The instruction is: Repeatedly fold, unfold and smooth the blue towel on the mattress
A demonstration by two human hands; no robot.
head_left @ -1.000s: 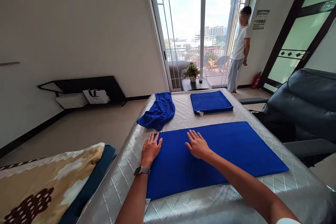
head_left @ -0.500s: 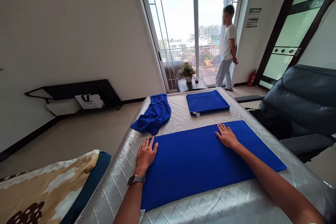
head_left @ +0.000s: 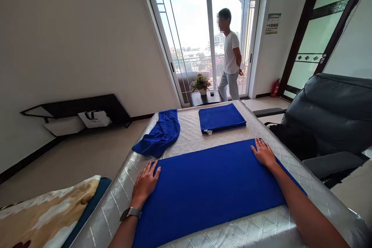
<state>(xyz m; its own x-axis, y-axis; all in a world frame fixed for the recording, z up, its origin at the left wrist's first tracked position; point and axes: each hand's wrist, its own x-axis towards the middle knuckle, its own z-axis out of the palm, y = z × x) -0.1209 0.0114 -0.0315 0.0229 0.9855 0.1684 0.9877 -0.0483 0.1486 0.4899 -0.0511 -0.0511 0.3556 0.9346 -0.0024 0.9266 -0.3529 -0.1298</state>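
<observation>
A long folded blue cloth (head_left: 209, 186) lies flat and smooth across the silver quilted mattress (head_left: 186, 135). My left hand (head_left: 145, 181), with a watch on the wrist, rests at the cloth's far left corner, fingers stretched out. At the far right corner my right hand (head_left: 264, 152) lies flat on the cloth, fingers extended. Beyond it sits a neatly folded blue cloth stack (head_left: 222, 117) with a white tag at its near edge. A crumpled blue cloth (head_left: 161, 133) is spread loosely at the mattress's far left corner.
A person (head_left: 231, 54) in a white shirt walks by the sliding glass door. A potted plant (head_left: 201, 83) stands on a small dark table past the mattress. To the right is a black armchair (head_left: 334, 112); at lower left, a patterned blanket (head_left: 52, 209).
My right hand has slid rightward along the cloth to its far right corner. My left hand stays at the left edge. The person by the door has moved left, and the view has shifted slightly.
</observation>
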